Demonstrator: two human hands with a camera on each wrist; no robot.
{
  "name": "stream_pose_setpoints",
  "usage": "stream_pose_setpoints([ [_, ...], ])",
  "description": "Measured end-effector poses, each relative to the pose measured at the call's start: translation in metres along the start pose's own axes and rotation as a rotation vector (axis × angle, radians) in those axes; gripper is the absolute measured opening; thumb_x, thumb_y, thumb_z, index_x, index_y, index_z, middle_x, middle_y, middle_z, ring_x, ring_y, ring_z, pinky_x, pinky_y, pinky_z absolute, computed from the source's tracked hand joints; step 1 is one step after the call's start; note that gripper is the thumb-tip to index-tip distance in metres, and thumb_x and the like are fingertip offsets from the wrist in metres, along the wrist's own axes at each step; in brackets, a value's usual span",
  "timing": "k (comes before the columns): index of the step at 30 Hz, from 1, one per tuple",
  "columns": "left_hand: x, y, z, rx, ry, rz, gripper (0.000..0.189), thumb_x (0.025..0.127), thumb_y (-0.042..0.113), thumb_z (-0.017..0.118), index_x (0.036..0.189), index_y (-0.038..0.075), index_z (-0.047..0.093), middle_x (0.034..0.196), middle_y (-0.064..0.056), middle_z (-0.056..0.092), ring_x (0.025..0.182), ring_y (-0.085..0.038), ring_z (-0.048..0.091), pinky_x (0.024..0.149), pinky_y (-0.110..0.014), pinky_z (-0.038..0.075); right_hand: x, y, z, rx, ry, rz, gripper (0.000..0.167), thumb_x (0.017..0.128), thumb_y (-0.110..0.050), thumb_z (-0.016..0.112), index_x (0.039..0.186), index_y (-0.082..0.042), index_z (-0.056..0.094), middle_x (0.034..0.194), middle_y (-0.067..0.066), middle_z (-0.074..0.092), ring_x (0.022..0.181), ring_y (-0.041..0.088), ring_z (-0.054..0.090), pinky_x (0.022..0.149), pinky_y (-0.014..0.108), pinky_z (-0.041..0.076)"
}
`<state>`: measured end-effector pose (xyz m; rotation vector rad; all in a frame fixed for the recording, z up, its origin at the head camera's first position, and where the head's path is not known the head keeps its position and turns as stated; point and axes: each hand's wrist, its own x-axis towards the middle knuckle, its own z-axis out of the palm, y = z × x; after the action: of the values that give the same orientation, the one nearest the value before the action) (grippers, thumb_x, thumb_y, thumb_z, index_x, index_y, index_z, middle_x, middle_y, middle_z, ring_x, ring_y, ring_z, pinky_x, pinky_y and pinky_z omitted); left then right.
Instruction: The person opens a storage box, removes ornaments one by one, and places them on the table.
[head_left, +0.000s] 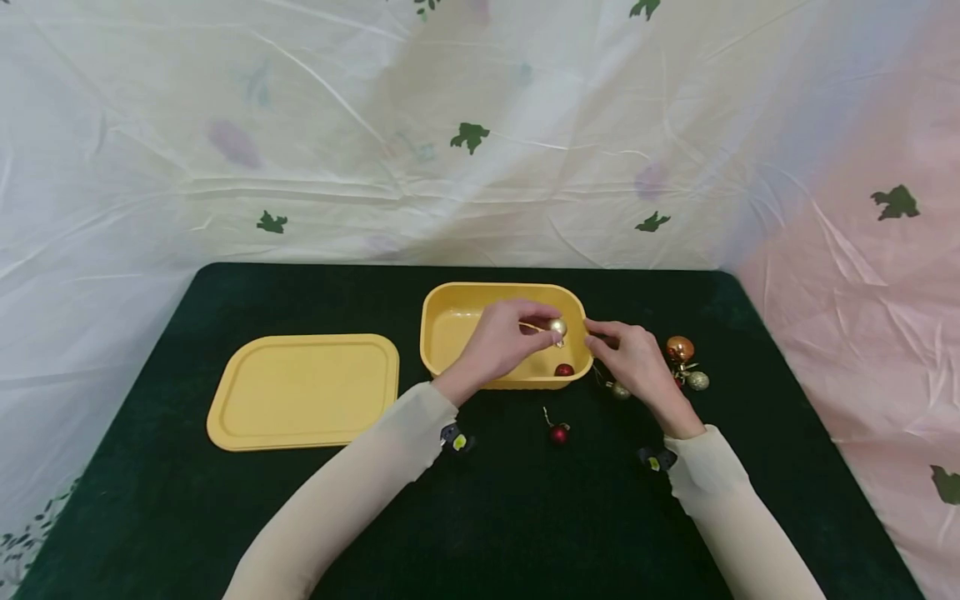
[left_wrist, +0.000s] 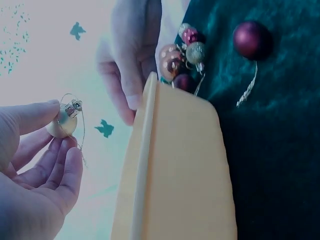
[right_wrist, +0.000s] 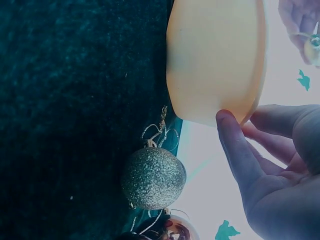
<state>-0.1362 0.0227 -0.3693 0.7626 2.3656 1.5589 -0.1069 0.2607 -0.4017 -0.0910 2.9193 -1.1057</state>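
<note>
My left hand (head_left: 495, 343) is over the yellow plastic box (head_left: 441, 333), pinching a small shiny gold Christmas bauble (head_left: 557, 326) between thumb and fingers. The left wrist view shows the bauble's metal cap and thin hanging loop (left_wrist: 83, 127) beside the fingers. At the box's right end, my right hand (head_left: 633, 358) grips the rim, thumb outside and fingers at the edge, as the right wrist view shows. A dark red bauble (head_left: 564, 370) lies inside the box near its front right corner. Just below my right hand, a glittery gold bauble (right_wrist: 154, 177) rests on the table.
A yellow lid (head_left: 303, 392) lies flat left of the box. Another dark red bauble (head_left: 558, 434) with a gold string is in front of it. Right of my right hand sits a cluster with a copper bauble (head_left: 680, 348) and a glittery one (head_left: 698, 381). Dark green cloth (head_left: 480, 517) covers the table.
</note>
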Motion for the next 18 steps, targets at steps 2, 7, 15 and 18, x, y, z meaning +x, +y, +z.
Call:
stream_pose_setpoints([
  [2, -0.005, 0.002, 0.0, -0.008, -0.001, 0.009, 0.032, 0.096, 0.016, 0.076, 0.127, 0.006, 0.073, 0.12, -0.004, 0.072, 0.107, -0.014, 0.068, 0.092, -0.023, 0.056, 0.0, 0.0, -0.001, 0.003, -0.001, 0.001, 0.039, 0.105, -0.019, 0.062, 0.14, -0.003, 0.064, 0.131, 0.022, 0.068, 0.071, 0.024, 0.059, 0.054, 0.028, 0.045],
  [7, -0.016, 0.006, 0.001, -0.013, -0.005, 0.039, 0.032, 0.096, 0.017, 0.076, 0.127, 0.007, 0.073, 0.12, -0.003, 0.07, 0.107, -0.013, 0.067, 0.093, -0.023, 0.055, 0.0, -0.001, -0.002, 0.006, -0.003, 0.006, 0.039, 0.104, -0.018, 0.063, 0.14, -0.003, 0.064, 0.131, 0.022, 0.068, 0.068, 0.024, 0.057, 0.053, 0.028, 0.044],
  [15, -0.03, 0.008, -0.001, -0.03, -0.013, 0.102, 0.029, 0.096, 0.014, 0.075, 0.125, 0.006, 0.074, 0.119, -0.004, 0.071, 0.107, -0.013, 0.068, 0.092, -0.024, 0.056, 0.001, -0.002, -0.002, 0.003, -0.009, 0.005, 0.039, 0.105, -0.018, 0.062, 0.14, -0.003, 0.064, 0.13, 0.022, 0.068, 0.065, 0.023, 0.056, 0.052, 0.028, 0.044],
  [18, -0.035, 0.01, -0.003, -0.031, -0.024, 0.107, 0.03, 0.096, 0.014, 0.075, 0.125, 0.006, 0.074, 0.119, -0.004, 0.071, 0.107, -0.013, 0.068, 0.093, -0.025, 0.056, 0.001, -0.003, -0.002, 0.005, -0.007, -0.001, 0.039, 0.104, -0.018, 0.063, 0.14, -0.002, 0.064, 0.13, 0.022, 0.068, 0.062, 0.023, 0.054, 0.05, 0.027, 0.043],
])
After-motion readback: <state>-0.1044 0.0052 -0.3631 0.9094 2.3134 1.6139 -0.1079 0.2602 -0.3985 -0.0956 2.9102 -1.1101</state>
